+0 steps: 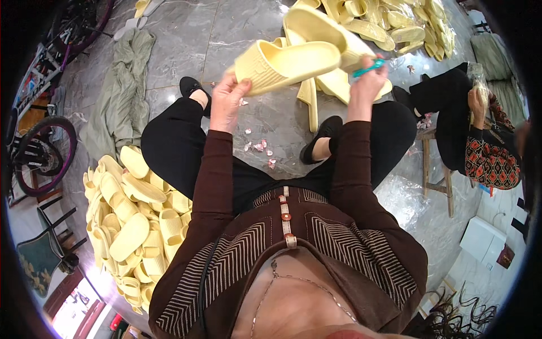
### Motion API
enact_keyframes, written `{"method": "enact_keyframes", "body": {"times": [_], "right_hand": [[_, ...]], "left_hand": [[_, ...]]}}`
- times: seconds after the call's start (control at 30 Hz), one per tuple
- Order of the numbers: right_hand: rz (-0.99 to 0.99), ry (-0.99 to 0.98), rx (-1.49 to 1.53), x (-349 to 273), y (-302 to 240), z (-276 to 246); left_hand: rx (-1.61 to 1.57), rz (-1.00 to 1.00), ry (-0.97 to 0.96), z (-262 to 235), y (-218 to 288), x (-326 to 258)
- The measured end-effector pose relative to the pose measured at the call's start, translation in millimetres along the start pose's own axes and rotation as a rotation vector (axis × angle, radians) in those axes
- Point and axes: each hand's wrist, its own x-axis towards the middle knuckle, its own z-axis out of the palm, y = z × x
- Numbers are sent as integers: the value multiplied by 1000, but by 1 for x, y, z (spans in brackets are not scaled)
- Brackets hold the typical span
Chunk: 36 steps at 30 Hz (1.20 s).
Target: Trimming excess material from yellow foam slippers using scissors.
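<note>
— Where's the pale yellow foam slipper (288, 63)?

— Above the knees; my left hand (227, 100) fingers are clamping its heel, right hand (367, 85) closing around teal-handled trimmers (368, 68). I'm judging steady support matters.

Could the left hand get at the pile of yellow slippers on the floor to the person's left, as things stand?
Probably not right now. The left hand is gripping the pale yellow slipper held up in front, so it is occupied. The pile of slippers lies low beside the left leg with nothing over it, so a freed hand could likely reach down.
</note>
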Motion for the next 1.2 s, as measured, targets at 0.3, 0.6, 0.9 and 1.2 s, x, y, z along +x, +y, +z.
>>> {"method": "enact_keyframes", "body": {"times": [0.3, 0.6, 0.9, 1.2], "right_hand": [[48, -202, -307, 14, -62, 13], [540, -426, -284, -5, -2, 9], [658, -320, -113, -45, 30, 8], [693, -350, -24, -73, 50, 20]], "left_hand": [[974, 726, 179, 10, 37, 7], [816, 854, 302, 30, 60, -1], [-20, 200, 372, 16, 49, 10], [77, 290, 377, 6, 2, 12]]}}
